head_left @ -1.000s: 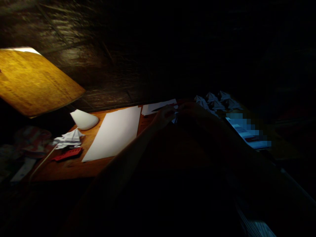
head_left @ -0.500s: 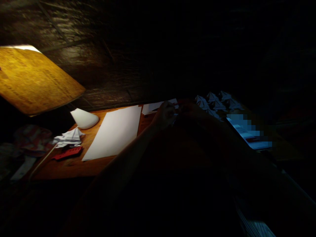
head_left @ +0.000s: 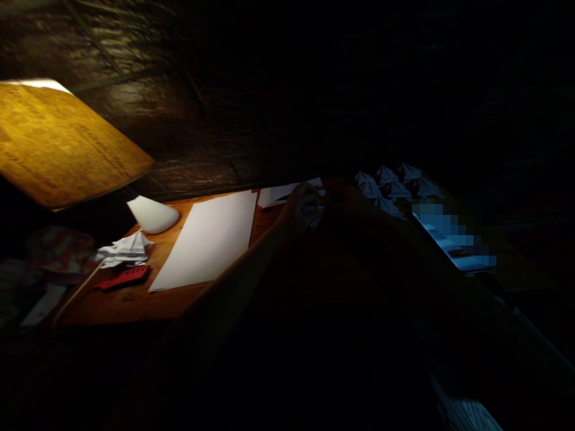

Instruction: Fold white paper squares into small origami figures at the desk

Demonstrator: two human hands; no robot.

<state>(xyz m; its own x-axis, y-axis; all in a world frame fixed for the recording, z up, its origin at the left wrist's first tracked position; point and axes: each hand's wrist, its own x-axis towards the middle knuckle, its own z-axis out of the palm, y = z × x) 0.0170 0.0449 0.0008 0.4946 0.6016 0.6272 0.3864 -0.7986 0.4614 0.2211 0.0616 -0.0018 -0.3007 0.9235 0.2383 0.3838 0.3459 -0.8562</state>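
Note:
Near the back of the wooden table, my left hand (head_left: 296, 211) has its fingers closed around a small piece of folded paper (head_left: 317, 218), which shows only as a pale patch. Close by on the right is my right hand (head_left: 349, 200), so deep in shadow that its fingers cannot be made out. Behind my left hand lie some white paper pieces (head_left: 283, 193). Several folded paper shapes with peaked tops (head_left: 386, 189) stand in rows just beyond my right hand.
White paper sheets (head_left: 209, 242) lie left of my hands. Farther left are a white cone-shaped lamp part (head_left: 153, 215), a crumpled striped paper shape (head_left: 126, 250) and a red comb-like object (head_left: 123, 278). A lit screen (head_left: 451, 245) lies right. A yellow-brown panel (head_left: 67, 146) overhangs the left.
My left hand's fingers have shifted slightly around the folded paper, and a pale edge now shows more between them. Objects on the table stay where they were.

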